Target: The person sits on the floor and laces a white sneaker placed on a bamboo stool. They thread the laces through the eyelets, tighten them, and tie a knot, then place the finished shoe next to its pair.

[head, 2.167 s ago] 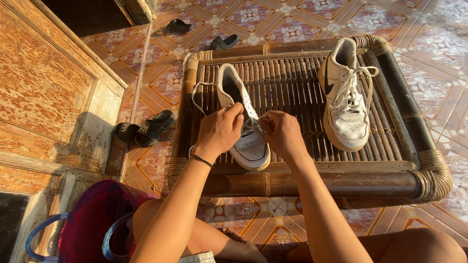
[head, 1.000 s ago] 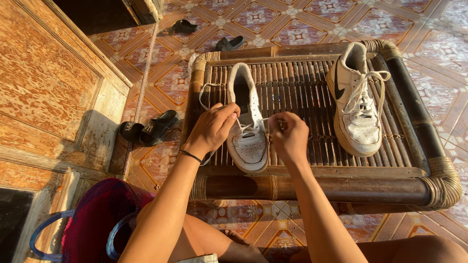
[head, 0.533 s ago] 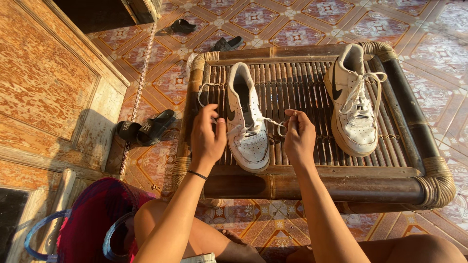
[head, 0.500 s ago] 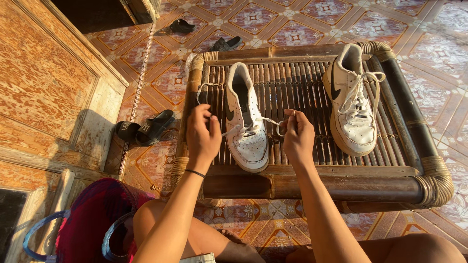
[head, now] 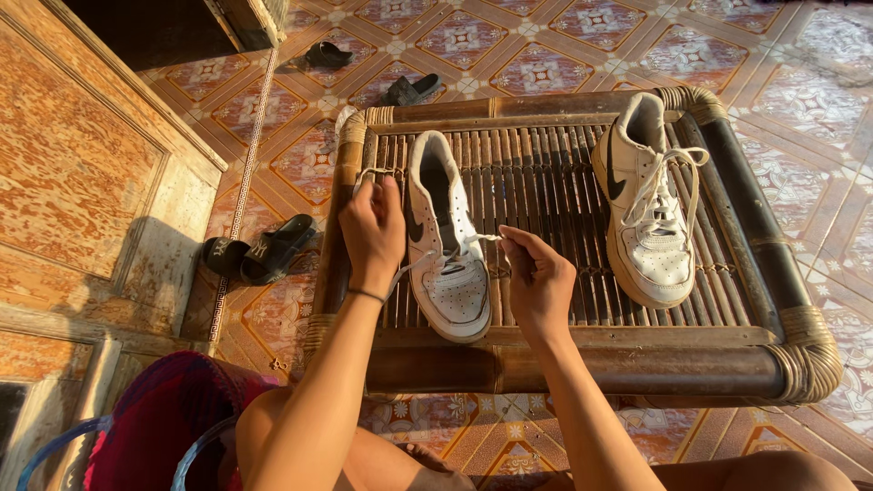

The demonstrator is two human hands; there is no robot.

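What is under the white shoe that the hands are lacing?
Under the white shoe is a bamboo slat table. Between the slats only dark gaps show, so what lies beneath the table top is hidden. The shoe's sole is covered too.

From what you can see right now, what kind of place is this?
Probably a home's porch or entrance. A low bamboo table stands on patterned floor tiles, black sandals lie beside a worn wooden door, and white sneakers sit on the table.
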